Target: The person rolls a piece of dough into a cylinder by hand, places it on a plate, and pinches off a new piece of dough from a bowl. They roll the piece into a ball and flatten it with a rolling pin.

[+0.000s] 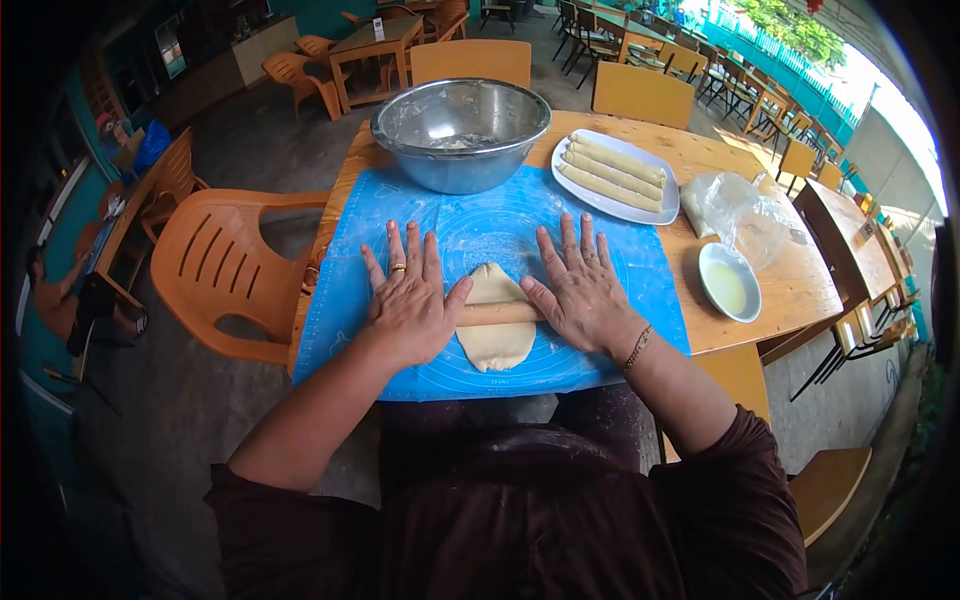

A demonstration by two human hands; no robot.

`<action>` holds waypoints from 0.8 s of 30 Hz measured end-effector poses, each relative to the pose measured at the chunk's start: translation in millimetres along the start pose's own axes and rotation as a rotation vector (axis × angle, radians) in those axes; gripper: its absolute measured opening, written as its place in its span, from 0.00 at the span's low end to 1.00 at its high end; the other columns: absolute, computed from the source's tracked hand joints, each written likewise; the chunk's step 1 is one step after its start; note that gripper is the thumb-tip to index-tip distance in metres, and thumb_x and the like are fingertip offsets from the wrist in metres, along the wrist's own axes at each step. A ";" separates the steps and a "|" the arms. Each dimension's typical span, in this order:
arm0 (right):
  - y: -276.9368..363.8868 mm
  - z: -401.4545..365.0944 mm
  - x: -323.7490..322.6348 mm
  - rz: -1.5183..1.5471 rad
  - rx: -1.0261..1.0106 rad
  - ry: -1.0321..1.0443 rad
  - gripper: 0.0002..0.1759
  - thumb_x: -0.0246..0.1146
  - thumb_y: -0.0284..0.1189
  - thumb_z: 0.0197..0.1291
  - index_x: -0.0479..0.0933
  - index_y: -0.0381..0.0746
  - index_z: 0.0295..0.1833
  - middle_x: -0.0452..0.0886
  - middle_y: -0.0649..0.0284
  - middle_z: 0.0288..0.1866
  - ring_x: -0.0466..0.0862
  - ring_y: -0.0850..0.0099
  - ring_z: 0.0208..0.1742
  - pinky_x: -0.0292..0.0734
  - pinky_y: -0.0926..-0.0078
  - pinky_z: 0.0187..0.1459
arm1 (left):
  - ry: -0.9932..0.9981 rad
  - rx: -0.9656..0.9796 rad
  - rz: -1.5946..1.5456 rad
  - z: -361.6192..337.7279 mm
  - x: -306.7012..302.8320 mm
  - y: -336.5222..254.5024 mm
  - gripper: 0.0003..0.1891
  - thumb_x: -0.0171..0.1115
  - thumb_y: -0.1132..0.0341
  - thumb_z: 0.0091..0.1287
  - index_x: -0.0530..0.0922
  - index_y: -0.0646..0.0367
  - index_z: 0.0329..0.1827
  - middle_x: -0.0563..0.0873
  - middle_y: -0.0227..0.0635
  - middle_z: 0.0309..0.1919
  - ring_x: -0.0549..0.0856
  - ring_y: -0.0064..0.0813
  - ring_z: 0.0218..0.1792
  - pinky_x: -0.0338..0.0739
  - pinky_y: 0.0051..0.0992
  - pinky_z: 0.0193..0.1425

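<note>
Rolling station. Landmark: the blue mat. Our dough lies around the middle of the mat, nearer its front edge, as 1 long oval with its length running front to back. The rolling pin crosses the dough side to side.

Grip: our left hand and right hand lie palm down over the 2 ends of the pin, fingers spread toward the mat's far edge, pinching nothing. The pin ends are hidden, and we cannot tell how hard either palm bears down.

Method, our judgement: load both palms equally, or 1 side will come out thin. Start strokes mid-dough, ease off short of the tips, and keep the pin square to the mat. Should the dough cling, a little flour ought to free it.

Surroundings: metal bowl at the mat's far edge; plate with 3 rolled strips at its far right corner; small bowl of pale liquid beyond its right side.
</note>
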State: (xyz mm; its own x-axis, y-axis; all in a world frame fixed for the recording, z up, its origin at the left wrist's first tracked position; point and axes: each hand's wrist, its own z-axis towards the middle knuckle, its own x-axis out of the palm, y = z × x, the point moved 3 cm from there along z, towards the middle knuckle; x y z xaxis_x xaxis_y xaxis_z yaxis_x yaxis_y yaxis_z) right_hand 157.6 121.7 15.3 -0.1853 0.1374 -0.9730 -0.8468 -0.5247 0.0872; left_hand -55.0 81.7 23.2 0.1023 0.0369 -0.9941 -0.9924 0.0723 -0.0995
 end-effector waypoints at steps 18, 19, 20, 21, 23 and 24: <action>-26.0 84.2 20.8 -0.100 0.102 0.155 0.39 0.46 0.52 0.75 0.62 0.30 0.76 0.44 0.33 0.82 0.40 0.39 0.83 0.37 0.48 0.81 | -0.205 -0.280 -0.028 84.6 3.9 34.0 0.28 0.50 0.54 0.75 0.64 0.74 0.64 0.62 0.63 0.72 0.45 0.62 0.80 0.33 0.63 0.80; -27.6 86.5 24.2 -0.082 0.062 0.019 0.37 0.46 0.50 0.75 0.65 0.28 0.71 0.47 0.33 0.81 0.40 0.39 0.83 0.38 0.47 0.81 | -0.209 -0.276 -0.026 88.8 6.2 34.8 0.28 0.50 0.54 0.75 0.64 0.74 0.64 0.62 0.63 0.72 0.45 0.62 0.80 0.33 0.63 0.80; -29.3 87.9 25.3 -0.064 0.019 -0.117 0.35 0.46 0.49 0.75 0.69 0.26 0.67 0.49 0.32 0.80 0.41 0.38 0.83 0.38 0.47 0.81 | -0.272 -0.284 -0.019 92.2 7.6 36.7 0.25 0.51 0.55 0.74 0.67 0.72 0.60 0.66 0.61 0.69 0.49 0.63 0.79 0.35 0.63 0.80; -28.7 87.9 23.4 -0.063 0.020 -0.119 0.35 0.46 0.49 0.75 0.69 0.26 0.67 0.49 0.32 0.80 0.41 0.38 0.83 0.38 0.47 0.81 | -0.333 -0.293 -0.012 92.1 5.5 37.7 0.22 0.53 0.57 0.74 0.69 0.70 0.57 0.70 0.59 0.65 0.53 0.63 0.78 0.37 0.63 0.79; -26.2 84.5 17.7 -0.086 0.023 -0.180 0.34 0.45 0.49 0.76 0.72 0.26 0.62 0.51 0.31 0.79 0.42 0.38 0.83 0.40 0.46 0.80 | -0.384 -0.229 -0.049 88.7 3.3 39.0 0.20 0.53 0.58 0.74 0.71 0.69 0.55 0.71 0.59 0.64 0.55 0.64 0.77 0.39 0.63 0.79; -26.0 81.5 15.8 -0.088 0.024 -0.186 0.34 0.45 0.49 0.76 0.72 0.26 0.62 0.51 0.31 0.79 0.42 0.38 0.83 0.40 0.46 0.80 | -0.440 -0.165 -0.087 86.8 -2.1 37.5 0.18 0.53 0.58 0.74 0.72 0.68 0.52 0.73 0.58 0.62 0.57 0.65 0.76 0.41 0.63 0.79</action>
State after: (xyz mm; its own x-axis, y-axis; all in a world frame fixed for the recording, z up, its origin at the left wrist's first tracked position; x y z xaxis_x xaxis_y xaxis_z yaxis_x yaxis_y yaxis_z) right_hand 136.0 206.0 15.1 -0.1977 0.3359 -0.9209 -0.8751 -0.4839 0.0113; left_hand -86.6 170.9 25.4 0.1698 0.4588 -0.8721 -0.9728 -0.0636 -0.2229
